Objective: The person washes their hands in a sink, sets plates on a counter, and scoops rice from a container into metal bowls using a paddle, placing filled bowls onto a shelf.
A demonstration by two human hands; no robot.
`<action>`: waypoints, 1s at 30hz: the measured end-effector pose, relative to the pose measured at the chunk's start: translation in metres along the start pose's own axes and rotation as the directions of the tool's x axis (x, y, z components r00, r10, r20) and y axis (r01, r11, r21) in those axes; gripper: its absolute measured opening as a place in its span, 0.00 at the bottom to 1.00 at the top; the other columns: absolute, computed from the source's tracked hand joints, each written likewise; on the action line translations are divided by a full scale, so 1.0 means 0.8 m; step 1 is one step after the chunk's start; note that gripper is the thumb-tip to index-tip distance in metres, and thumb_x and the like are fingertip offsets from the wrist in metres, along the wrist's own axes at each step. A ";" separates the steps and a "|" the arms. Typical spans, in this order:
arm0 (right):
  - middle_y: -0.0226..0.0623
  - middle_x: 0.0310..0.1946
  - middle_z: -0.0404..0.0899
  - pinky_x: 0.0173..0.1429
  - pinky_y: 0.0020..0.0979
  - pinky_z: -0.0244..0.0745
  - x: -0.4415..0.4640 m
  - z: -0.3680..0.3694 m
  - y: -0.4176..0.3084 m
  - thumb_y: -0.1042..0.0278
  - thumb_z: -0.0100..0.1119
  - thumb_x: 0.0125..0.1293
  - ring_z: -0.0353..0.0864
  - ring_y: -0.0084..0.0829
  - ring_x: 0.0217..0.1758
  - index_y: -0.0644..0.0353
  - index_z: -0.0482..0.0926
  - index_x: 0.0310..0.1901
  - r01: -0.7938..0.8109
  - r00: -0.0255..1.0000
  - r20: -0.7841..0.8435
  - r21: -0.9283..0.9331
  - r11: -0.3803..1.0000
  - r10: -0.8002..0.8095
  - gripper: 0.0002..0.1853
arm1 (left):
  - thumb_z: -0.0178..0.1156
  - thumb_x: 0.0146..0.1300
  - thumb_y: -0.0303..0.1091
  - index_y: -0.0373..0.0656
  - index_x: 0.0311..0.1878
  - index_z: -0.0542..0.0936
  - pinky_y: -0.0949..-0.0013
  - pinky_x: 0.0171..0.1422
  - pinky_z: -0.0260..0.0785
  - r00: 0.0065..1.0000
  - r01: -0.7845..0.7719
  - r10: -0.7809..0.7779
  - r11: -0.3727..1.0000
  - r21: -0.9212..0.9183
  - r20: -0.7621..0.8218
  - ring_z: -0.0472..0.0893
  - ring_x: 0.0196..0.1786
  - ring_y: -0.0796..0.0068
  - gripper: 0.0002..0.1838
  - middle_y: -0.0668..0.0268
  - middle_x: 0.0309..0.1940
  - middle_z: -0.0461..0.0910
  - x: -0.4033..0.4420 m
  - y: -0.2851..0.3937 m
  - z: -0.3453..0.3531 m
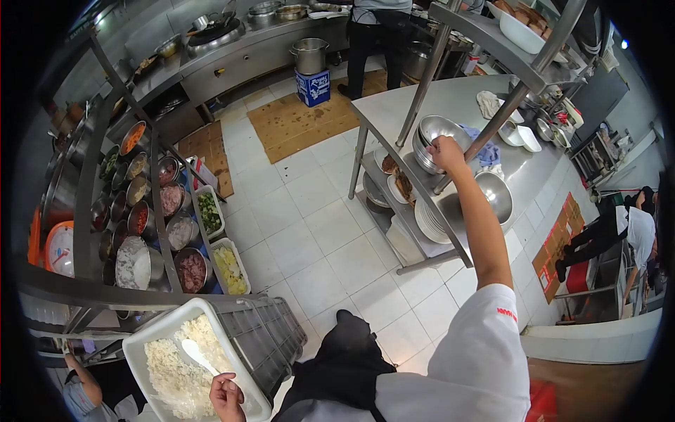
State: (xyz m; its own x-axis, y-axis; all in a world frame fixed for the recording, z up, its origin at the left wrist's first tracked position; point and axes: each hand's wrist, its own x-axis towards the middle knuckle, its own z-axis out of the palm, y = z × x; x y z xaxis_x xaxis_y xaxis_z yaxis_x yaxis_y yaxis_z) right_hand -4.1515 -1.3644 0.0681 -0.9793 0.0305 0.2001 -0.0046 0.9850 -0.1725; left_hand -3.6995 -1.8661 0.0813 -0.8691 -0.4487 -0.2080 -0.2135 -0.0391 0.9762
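Note:
My left hand (226, 398) is low in the view, over the edge of a white tub (131, 346) of cooked rice (172, 373). Its fingers are closed at the handle end of a white spoon (199, 356), whose bowl lies on the rice. Stretched far forward, my right hand (447, 153) has its fingers closed on the rim of a metal bowl (441, 126) in a stack on the steel table (401, 105). Another metal bowl (493, 197) stands nearer, beside my forearm.
Left, a rack holds several metal pots of ingredients (143, 219). Plates (432, 221) sit on the shelf under the table. A steel post (485, 141) rises close to my right arm. One person (376, 35) stands at the far stoves, another (626, 225) bends at right, and a third (88, 387) is lower left.

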 end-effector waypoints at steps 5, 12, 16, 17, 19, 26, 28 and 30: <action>0.52 0.27 0.76 0.39 0.43 0.72 0.004 -0.015 -0.003 0.67 0.54 0.55 0.77 0.50 0.34 0.63 0.76 0.28 0.048 0.990 -0.132 -0.038 0.998 -0.053 0.08 | 0.54 0.60 0.36 0.38 0.39 0.71 0.83 0.18 0.44 1.000 -0.003 0.003 1.000 0.019 -0.003 0.56 0.15 0.90 0.11 0.77 0.14 0.59 0.009 0.011 0.016; 0.55 0.24 0.73 0.35 0.46 0.67 -0.011 -0.043 -0.029 0.70 0.52 0.55 0.73 0.54 0.32 0.66 0.72 0.27 0.231 0.907 -0.382 0.097 0.968 -0.179 0.07 | 0.56 0.59 0.37 0.38 0.38 0.72 0.82 0.19 0.46 1.000 0.018 -0.018 0.999 0.034 -0.012 0.56 0.15 0.88 0.11 0.76 0.12 0.61 0.007 0.005 0.013; 0.54 0.20 0.70 0.29 0.40 0.64 -0.027 -0.056 -0.045 0.68 0.53 0.57 0.68 0.53 0.24 0.67 0.71 0.26 0.256 0.857 -0.496 0.172 0.951 -0.141 0.10 | 0.55 0.60 0.33 0.37 0.37 0.73 0.81 0.20 0.49 0.998 0.060 -0.058 0.994 0.092 -0.026 0.59 0.16 0.88 0.09 0.77 0.13 0.61 0.002 0.014 -0.003; 0.53 0.20 0.70 0.28 0.39 0.63 -0.030 -0.061 -0.055 0.68 0.53 0.57 0.67 0.52 0.23 0.67 0.71 0.27 0.241 0.856 -0.501 0.162 0.957 -0.131 0.09 | 0.54 0.60 0.33 0.37 0.37 0.74 0.81 0.20 0.49 0.998 0.065 -0.064 0.996 0.064 -0.018 0.59 0.16 0.88 0.08 0.77 0.14 0.62 0.002 0.012 -0.010; 0.53 0.20 0.70 0.29 0.36 0.64 -0.043 -0.070 -0.078 0.68 0.52 0.58 0.67 0.50 0.22 0.67 0.73 0.29 0.247 0.849 -0.508 0.142 0.959 -0.143 0.09 | 0.53 0.60 0.31 0.37 0.38 0.74 0.81 0.20 0.49 0.997 0.074 -0.074 0.996 0.042 0.006 0.59 0.17 0.89 0.07 0.77 0.15 0.62 -0.001 0.009 -0.019; 0.48 0.25 0.73 0.35 0.32 0.69 -0.133 -0.052 -0.181 0.76 0.50 0.60 0.73 0.40 0.28 0.70 0.74 0.34 0.489 0.825 -0.397 0.144 0.861 -0.402 0.06 | 0.51 0.61 0.29 0.37 0.40 0.74 0.82 0.23 0.52 0.993 0.066 -0.070 0.997 0.048 0.094 0.61 0.19 0.89 0.07 0.77 0.16 0.64 -0.014 0.002 -0.054; 0.47 0.26 0.74 0.36 0.30 0.69 -0.198 -0.063 -0.256 0.81 0.52 0.57 0.72 0.38 0.26 0.70 0.74 0.33 0.539 0.826 -0.379 0.316 0.781 -0.417 0.04 | 0.51 0.61 0.29 0.37 0.42 0.73 0.81 0.25 0.55 0.989 0.079 -0.079 0.997 -0.001 0.126 0.63 0.21 0.88 0.08 0.76 0.17 0.65 -0.013 -0.002 -0.069; 0.43 0.26 0.72 0.36 0.31 0.69 -0.259 -0.067 -0.317 0.85 0.53 0.52 0.72 0.38 0.28 0.70 0.73 0.33 0.695 0.718 -0.396 0.360 0.622 -0.573 0.05 | 0.51 0.61 0.28 0.37 0.44 0.72 0.79 0.27 0.58 0.976 0.088 -0.076 0.995 -0.048 0.204 0.64 0.23 0.87 0.09 0.75 0.19 0.65 -0.010 -0.010 -0.086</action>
State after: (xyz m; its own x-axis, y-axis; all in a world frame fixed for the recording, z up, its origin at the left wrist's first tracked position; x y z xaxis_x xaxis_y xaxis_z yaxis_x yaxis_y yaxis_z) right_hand -3.9368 -1.6115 0.1219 -0.6202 -0.4750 0.6243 -0.7565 0.5727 -0.3159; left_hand -3.6604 -1.9236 0.0793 -0.9231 -0.2527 -0.2898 -0.2669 -0.1215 0.9560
